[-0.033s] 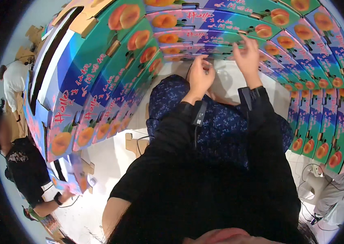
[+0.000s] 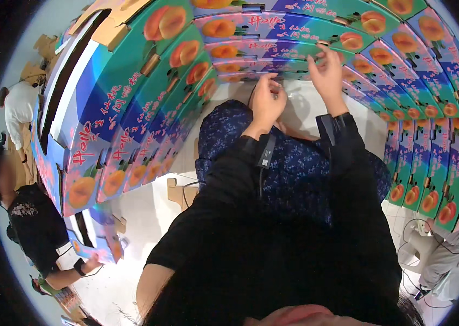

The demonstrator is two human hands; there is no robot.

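Printed fruit boxes [image 2: 294, 33], blue, green and pink with peach pictures, stand in a curving wall across the top centre of the frame. Just below their lower edge, at upper centre, are the wearer's two bare hands. The left hand [image 2: 269, 103] points upward, its fingers half curled and the thumb side turned inward; whether anything small sits between the fingers, I cannot tell. The right hand [image 2: 327, 76], slightly higher and to its right, has bent fingers and thumb parted, with nothing visible in its grasp. Its fingertips overlap the boxes in this view; contact cannot be told. A gap separates the two hands. Both forearms, in black sleeves [image 2: 351, 168], rise from the lower centre over a dark blue patterned garment [image 2: 294, 168].

A left stack [image 2: 126, 103] of matching boxes slants down the upper left, and a right stack [image 2: 430, 163] edges the right side, bounding the hands' space. Pale floor [image 2: 145, 236] shows at left centre and in a narrow patch beyond the hands. At lower left, a co-worker in black [image 2: 36, 228] holds a carton [image 2: 95, 228]; a person in white [image 2: 20, 108] leans at far left
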